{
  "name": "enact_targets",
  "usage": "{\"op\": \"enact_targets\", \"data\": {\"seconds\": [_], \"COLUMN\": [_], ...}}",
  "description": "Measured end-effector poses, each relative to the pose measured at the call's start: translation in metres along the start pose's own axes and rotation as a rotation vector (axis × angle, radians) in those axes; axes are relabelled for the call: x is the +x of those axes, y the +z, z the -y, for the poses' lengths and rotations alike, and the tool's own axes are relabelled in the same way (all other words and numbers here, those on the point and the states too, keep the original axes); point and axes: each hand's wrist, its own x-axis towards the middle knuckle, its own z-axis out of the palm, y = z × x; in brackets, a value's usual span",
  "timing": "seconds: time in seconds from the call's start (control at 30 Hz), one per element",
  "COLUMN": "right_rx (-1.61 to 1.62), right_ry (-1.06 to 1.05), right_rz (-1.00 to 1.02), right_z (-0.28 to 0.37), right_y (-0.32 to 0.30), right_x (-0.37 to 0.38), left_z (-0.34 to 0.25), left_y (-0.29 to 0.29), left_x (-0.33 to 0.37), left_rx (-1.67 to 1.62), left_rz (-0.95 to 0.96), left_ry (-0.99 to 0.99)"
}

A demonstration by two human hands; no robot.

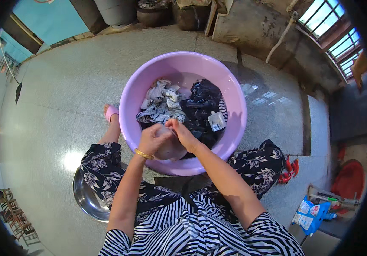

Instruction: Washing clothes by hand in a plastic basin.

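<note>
A large purple tub (pixel 126 96) stands on the floor between my knees, with wet laundry in it. Over its near side, my left hand (pixel 153 141) and my right hand (pixel 182 134) are closed close together on a pale, thin cloth (pixel 171 150). My fingers pinch the cloth's upper edge while the rest hangs below. Beyond my hands lie white patterned clothes (pixel 162 102) on the left and dark clothes (pixel 202 100) on the right. A small whitish, box-like object (pixel 216 121) rests on the dark clothes, beside a striped cloth (pixel 223 110).
To my left, a steel basin (pixel 85 196) sits partly under my trouser leg. At the right are red objects (pixel 290 170), a blue-and-white bag (pixel 309 215) and a red tub (pixel 349 179). Pots (pixel 153 15) line the far wall. Another hand (pixel 359 70) shows at the right edge.
</note>
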Motion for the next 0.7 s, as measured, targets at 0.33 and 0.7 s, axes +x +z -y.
{"op": "enact_targets", "data": {"seconds": [0.33, 0.7], "right_rx": [-0.044, -0.789], "right_ry": [0.141, -0.712], "right_rz": [-0.041, 0.057], "right_z": [0.005, 0.027], "right_y": [-0.023, 0.070], "right_x": [-0.009, -0.035], "left_z": [0.011, 0.056], "left_y": [-0.019, 0.018], "left_x": [-0.014, 0.002], "left_rx": [-1.178, -1.364], "left_rz": [-0.423, -0.203], "left_ry": [-0.188, -0.530]}}
